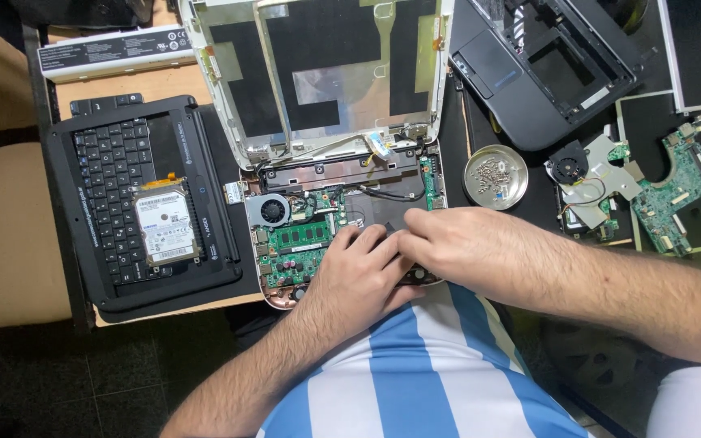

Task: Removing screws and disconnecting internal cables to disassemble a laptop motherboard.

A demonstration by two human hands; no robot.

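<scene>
Both my hands work inside the opened laptop base point(342, 235): left hand point(359, 272) lies flat, fingers loose; right hand point(448, 239) pinches something hidden. Next, careful fingertip control beside the fan point(271, 210).

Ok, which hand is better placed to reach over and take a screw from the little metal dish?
Probably the right hand. It lies just below the round metal dish of screws, on that side of the opened laptop. The left hand sits farther away, and would have to cross over the right.

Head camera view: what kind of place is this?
Probably an electronics repair bench. An opened laptop lies under both hands, a removed keyboard panel carries a hard drive, and a dish of screws stands nearby.
</scene>
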